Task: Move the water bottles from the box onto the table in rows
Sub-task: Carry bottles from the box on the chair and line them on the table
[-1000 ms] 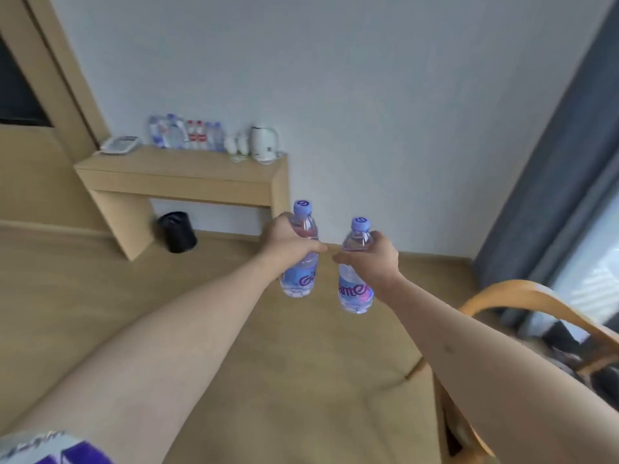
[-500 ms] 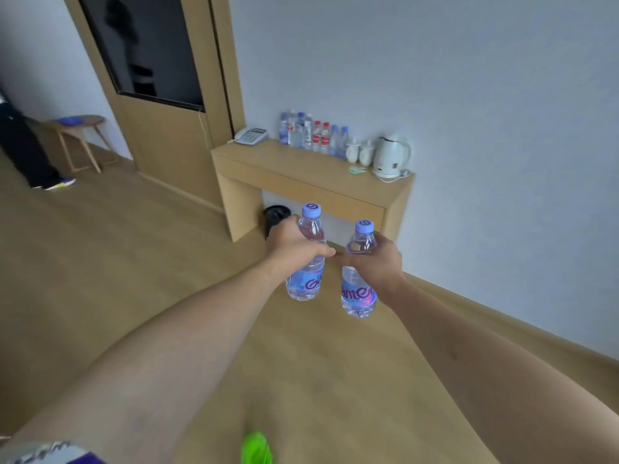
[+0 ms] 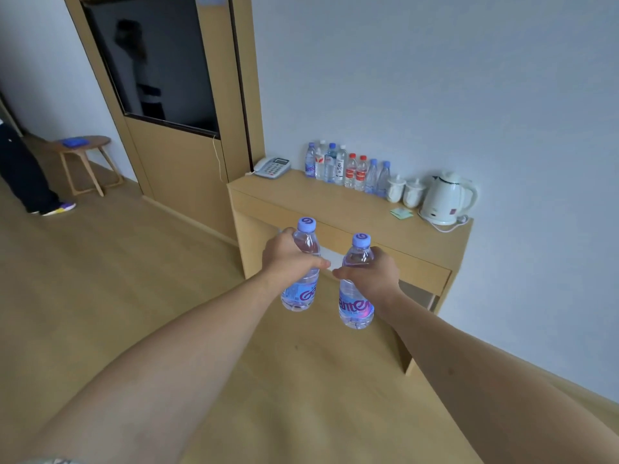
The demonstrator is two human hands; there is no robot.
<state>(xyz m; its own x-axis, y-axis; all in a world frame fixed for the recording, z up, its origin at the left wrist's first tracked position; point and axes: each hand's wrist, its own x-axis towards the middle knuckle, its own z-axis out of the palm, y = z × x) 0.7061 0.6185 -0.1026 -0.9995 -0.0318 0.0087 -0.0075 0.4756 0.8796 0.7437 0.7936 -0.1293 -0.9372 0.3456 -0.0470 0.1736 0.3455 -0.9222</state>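
Observation:
My left hand (image 3: 288, 257) grips a clear water bottle with a purple cap and label (image 3: 303, 293), upright, in front of me. My right hand (image 3: 376, 274) grips a second bottle of the same kind (image 3: 355, 308) beside it. Both bottles hang in the air in front of the wooden table (image 3: 301, 195) against the wall. A row of several water bottles (image 3: 346, 169) stands at the back of the tabletop. The box is out of view.
On the table stand a telephone (image 3: 273, 167), two white cups (image 3: 405, 192), a white kettle (image 3: 445, 199) with its cord, and a small green paper (image 3: 401, 213). A person's legs (image 3: 26, 175) and a small round side table (image 3: 83, 155) are at far left. Wooden floor lies between.
The view has swung left and closer to the table, which now looms larger behind the bottles. Both hands still hold their bottles the same way.

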